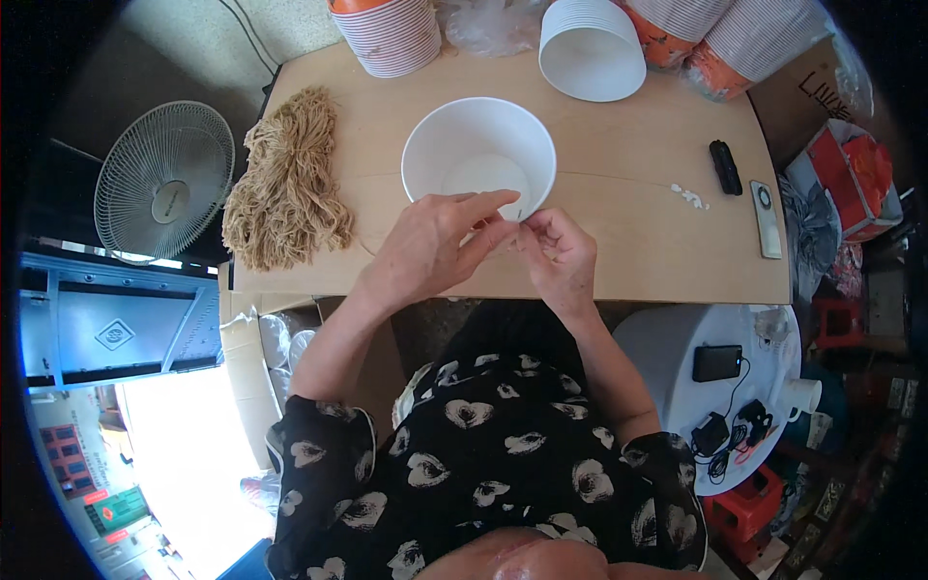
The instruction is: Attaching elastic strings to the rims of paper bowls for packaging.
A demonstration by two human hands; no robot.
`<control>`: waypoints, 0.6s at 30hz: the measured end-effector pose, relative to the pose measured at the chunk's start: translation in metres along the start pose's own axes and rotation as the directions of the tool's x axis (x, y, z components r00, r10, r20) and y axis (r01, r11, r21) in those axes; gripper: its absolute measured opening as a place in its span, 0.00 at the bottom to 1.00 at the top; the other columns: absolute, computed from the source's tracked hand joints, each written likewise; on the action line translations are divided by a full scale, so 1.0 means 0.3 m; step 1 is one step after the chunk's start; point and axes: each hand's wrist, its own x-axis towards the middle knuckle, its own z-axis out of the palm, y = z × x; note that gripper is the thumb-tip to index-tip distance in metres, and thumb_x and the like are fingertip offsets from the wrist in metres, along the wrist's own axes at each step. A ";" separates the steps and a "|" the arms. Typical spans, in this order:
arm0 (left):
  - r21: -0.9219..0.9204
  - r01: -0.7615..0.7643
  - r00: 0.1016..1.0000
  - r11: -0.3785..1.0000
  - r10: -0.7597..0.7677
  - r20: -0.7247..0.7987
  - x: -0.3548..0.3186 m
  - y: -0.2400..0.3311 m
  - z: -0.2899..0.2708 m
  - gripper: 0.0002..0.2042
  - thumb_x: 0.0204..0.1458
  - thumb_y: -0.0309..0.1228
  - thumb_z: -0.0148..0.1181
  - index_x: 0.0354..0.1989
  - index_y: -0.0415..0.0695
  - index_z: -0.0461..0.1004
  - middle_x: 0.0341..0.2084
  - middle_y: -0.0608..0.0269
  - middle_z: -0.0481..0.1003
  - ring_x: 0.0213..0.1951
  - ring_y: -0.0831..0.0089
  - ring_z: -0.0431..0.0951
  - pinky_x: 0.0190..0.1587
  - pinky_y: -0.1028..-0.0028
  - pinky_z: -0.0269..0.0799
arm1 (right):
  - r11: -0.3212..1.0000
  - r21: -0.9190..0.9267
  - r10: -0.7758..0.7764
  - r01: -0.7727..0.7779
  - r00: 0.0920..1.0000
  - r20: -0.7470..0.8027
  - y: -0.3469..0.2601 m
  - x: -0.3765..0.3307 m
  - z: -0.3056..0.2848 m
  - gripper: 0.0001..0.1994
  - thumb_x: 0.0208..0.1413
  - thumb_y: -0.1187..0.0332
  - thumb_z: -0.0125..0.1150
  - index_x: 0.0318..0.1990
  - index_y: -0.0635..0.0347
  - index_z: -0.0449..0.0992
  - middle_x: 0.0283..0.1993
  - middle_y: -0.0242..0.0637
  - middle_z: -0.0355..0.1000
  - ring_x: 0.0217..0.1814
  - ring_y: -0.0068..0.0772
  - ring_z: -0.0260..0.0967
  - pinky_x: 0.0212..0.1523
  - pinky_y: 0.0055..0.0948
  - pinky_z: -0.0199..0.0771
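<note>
A white paper bucket stands open on the wooden table, straight in front of me. My left hand reaches over its near rim, fingers stretched toward the right. My right hand sits just beside it, fingers pinched together at the rim. Both hands meet at the bucket's near edge; whatever small thing they pinch is too small to make out. A heap of tan string bundles lies to the left of the bucket.
Stacks of striped paper buckets and a white stack line the far edge, with more orange-striped stacks at the far right. A black remote and a white remote lie at the right. A fan stands left of the table.
</note>
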 end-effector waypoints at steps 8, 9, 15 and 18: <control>-0.122 0.048 0.979 0.991 -0.023 0.201 0.100 -0.064 -0.005 0.13 0.54 0.27 0.62 0.48 0.41 0.80 0.28 0.48 0.81 0.31 0.56 0.83 0.36 0.63 0.77 | 1.000 0.015 -0.011 0.011 1.000 0.015 0.004 0.020 -0.024 0.04 0.61 0.75 0.62 0.37 0.66 0.75 0.30 0.30 0.75 0.32 0.14 0.72 0.36 0.19 0.74; -0.123 0.050 0.977 0.991 -0.023 0.211 0.108 -0.073 0.002 0.12 0.54 0.27 0.61 0.46 0.41 0.80 0.27 0.50 0.81 0.31 0.57 0.83 0.36 0.64 0.77 | 1.000 0.001 -0.012 0.012 1.000 0.018 0.001 0.023 -0.026 0.04 0.62 0.75 0.62 0.37 0.67 0.75 0.30 0.30 0.75 0.32 0.14 0.72 0.35 0.19 0.74; -0.092 0.094 0.962 0.991 -0.067 0.264 0.149 -0.083 0.001 0.07 0.54 0.25 0.61 0.38 0.36 0.80 0.26 0.55 0.81 0.29 0.66 0.82 0.35 0.70 0.77 | 1.000 0.002 0.023 -0.024 1.000 0.010 -0.038 0.035 -0.045 0.05 0.61 0.74 0.63 0.39 0.67 0.75 0.29 0.29 0.74 0.29 0.13 0.70 0.31 0.17 0.71; -0.189 0.114 0.980 0.975 -0.079 0.181 0.143 -0.093 0.002 0.06 0.55 0.24 0.62 0.37 0.34 0.79 0.25 0.57 0.81 0.29 0.73 0.81 0.35 0.72 0.77 | 0.999 -0.019 0.028 -0.029 0.999 -0.019 -0.092 0.058 -0.069 0.06 0.61 0.74 0.64 0.41 0.67 0.76 0.29 0.28 0.73 0.28 0.13 0.68 0.29 0.16 0.68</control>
